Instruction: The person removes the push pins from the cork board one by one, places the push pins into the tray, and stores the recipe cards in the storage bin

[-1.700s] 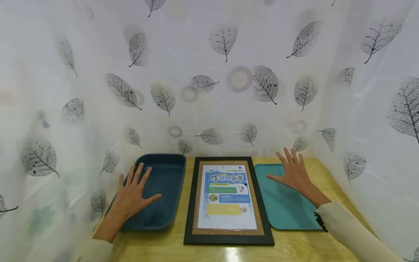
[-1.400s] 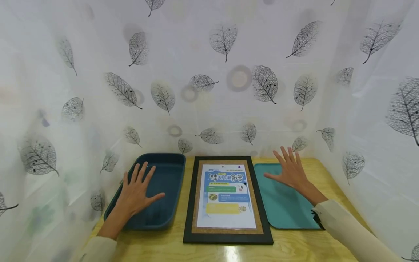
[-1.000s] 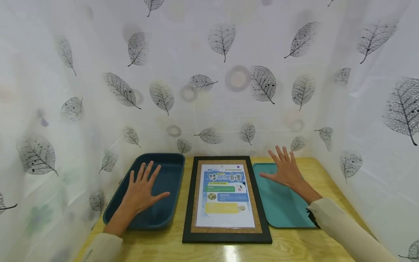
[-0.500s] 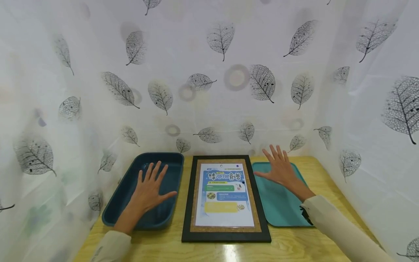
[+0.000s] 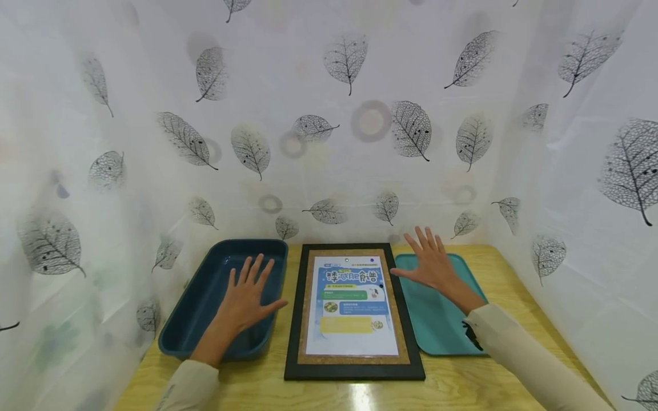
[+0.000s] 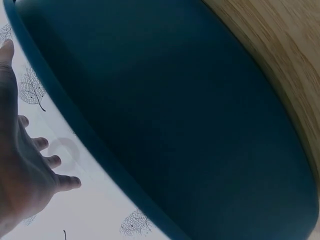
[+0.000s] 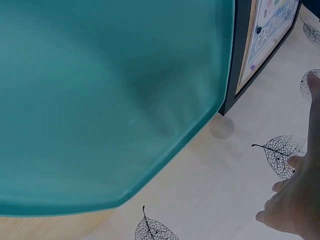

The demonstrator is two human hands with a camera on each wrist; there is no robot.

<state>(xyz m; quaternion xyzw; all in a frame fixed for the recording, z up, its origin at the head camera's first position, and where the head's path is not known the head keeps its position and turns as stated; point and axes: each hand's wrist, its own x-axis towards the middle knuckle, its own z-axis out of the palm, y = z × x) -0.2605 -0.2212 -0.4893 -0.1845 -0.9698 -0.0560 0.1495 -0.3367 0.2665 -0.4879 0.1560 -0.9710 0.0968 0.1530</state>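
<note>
Fingers spread, my left hand [image 5: 241,305] hovers over the deep dark-blue tray [image 5: 197,311] and holds nothing. My right hand [image 5: 432,267], spread in the same way, is above the flat teal tray [image 5: 444,325], its thumb reaching toward the framed board's right edge. Between the trays lies a black-framed cork board [image 5: 354,372] bearing a printed sheet [image 5: 352,342] with coloured boxes and pins. In the left wrist view the blue tray [image 6: 190,110] fills most of the picture, with the left hand [image 6: 25,170] at its side. The right wrist view has the teal tray [image 7: 100,110] and the right hand [image 7: 295,195].
Everything stands on a pale wooden table [image 5: 247,391]. A whitish sheet with leaf prints [image 5: 329,171] closes in the back and both sides. The board sits close beside the teal tray, with a strip of wood between it and the blue tray.
Both hands have moved inward toward the board, the left one rightward and the right one leftward, with fingers still spread. The trays and board stay put; the head view has shifted slightly.
</note>
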